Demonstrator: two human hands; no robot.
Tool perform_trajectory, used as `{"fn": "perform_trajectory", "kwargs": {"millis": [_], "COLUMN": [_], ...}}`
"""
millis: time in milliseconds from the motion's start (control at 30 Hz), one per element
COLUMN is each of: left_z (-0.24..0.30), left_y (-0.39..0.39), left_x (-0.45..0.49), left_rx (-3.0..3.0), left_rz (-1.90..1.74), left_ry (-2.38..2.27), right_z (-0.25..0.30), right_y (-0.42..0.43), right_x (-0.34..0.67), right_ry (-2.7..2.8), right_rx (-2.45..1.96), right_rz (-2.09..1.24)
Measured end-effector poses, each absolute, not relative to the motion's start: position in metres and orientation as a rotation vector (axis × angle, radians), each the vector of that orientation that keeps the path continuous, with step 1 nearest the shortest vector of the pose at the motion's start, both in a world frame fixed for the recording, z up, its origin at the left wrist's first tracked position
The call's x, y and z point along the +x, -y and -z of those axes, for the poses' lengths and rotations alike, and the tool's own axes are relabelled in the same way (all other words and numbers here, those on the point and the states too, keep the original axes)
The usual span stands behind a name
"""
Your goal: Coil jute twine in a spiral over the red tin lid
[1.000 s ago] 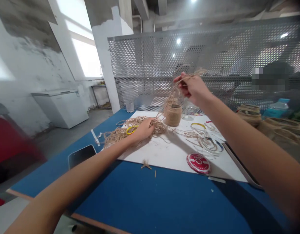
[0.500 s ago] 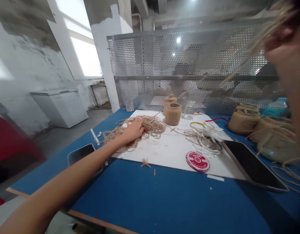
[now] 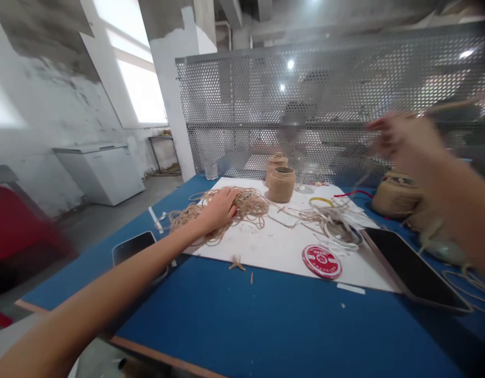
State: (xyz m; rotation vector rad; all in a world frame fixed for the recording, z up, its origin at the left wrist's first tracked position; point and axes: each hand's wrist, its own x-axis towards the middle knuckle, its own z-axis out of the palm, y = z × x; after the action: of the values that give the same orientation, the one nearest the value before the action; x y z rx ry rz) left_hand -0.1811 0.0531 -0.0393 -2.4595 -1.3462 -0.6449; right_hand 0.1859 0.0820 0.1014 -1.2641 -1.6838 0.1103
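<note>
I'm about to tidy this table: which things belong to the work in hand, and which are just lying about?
Likely in use:
twine pile, under the left hand
front twine-wrapped jar

Probably just lying about:
red disc
phone by the left forearm
dark-screened device
clear cup

Table: blue top [image 3: 211,320], pale-brown edge. Clock positions from the middle of its white sheet [image 3: 266,252], 12 being the far side.
On blue: phone [image 3: 134,247], 9 o'clock; clear cup [image 3: 211,170], between 10 and 11; twine-covered jar [image 3: 396,199], between 2 and 3; larger dark-screened device [image 3: 415,270], between 3 and 4.
On sheet: tangled twine [image 3: 252,206], between 9 and 10; two wrapped jars [image 3: 282,189], 12; red-and-white disc [image 3: 322,261], between 4 and 5.
</note>
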Motion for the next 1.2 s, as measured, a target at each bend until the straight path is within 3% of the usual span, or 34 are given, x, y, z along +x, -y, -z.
{"fn": "perform_trajectory", "kwargs": {"millis": [167, 333, 800, 1200], "left_z": [0.030, 0.027, 0.025, 0.025], "left_y": [-0.049, -0.049, -0.052, -0.050], "left_x": [-0.162, -0.155, -0.155, -0.154], "left_rx": [-2.442, -2.445, -2.435, -2.496], "left_rz": [0.672, 0.694, 0.766, 0.765], "left_ry": [1.292, 1.300, 1.424, 1.416], "right_z": [-0.042, -0.008, 0.009, 0.015], "right_y": [-0.099, -0.099, -0.083, -0.078], "right_x": [0.094, 0.036, 0.040, 0.036], "right_ry": [2.072, 2.281, 2.214, 2.440], "right_rx": [-1.236, -1.045, -0.776, -0.852], "right_rz": [-0.548, -0.611, 0.140, 0.529]}}
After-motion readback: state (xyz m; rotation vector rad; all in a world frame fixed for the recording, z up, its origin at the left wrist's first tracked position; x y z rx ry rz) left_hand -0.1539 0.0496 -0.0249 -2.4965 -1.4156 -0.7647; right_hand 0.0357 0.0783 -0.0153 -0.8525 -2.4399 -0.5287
